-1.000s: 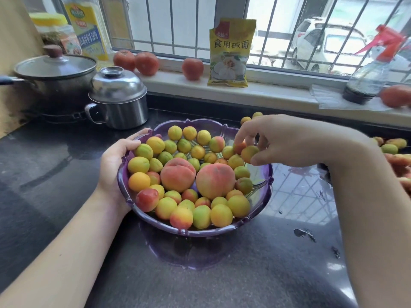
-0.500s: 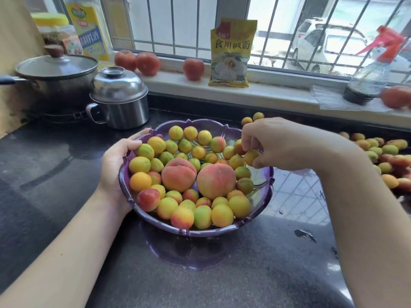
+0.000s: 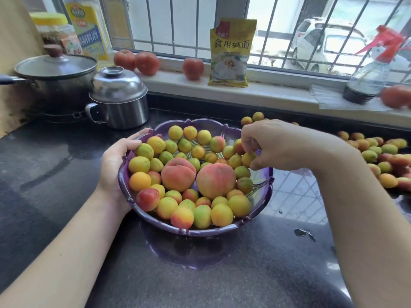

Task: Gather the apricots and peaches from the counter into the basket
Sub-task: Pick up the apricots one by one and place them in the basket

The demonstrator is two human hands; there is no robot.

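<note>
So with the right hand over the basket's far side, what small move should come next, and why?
Probably let go: the right hand holds apricots low over the basket, touching the pile, so opening the grip should drop them in. The left hand steadies the rim. More fruit waits on the counter to the right.

A single head-worn camera looked forward and down, close over the purple basket (image 3: 195, 230) at frame centre, facing the barred window (image 3: 200, 23) along the top.

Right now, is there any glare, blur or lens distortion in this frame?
Head view: window-grille glare on the counter right of the basket; window bars bow from the wide lens; the tomato at the right edge is smeared; both hands and the fruit are sharp.
</note>
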